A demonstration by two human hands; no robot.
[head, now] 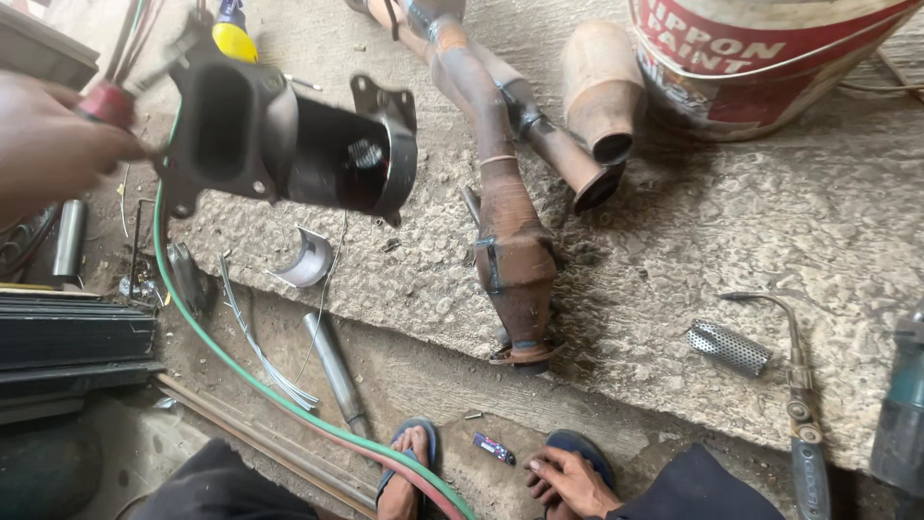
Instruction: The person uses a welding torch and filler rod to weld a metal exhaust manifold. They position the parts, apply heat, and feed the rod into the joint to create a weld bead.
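My left hand (43, 144) is at the upper left, blurred, with its fingers closed around a small red-tipped tool (106, 104). The tool's tip is against the flange of a black metal exhaust housing (279, 144), which lies on its side on a rough concrete slab (674, 241). My right hand (573, 481) rests at the bottom on my right foot in a blue sandal, fingers spread and holding nothing. My left foot (409, 472) is beside it.
A rusty exhaust pipe with a converter body (510, 241) lies mid-slab, with a rusty cylinder (602, 87) and a red-and-white paint bucket (760, 67) behind. A perforated tube (729, 347) and a gas torch (799, 385) lie right. A green hose (221, 356), a metal rod (337, 371) and a small lighter (493, 448) are on the floor.
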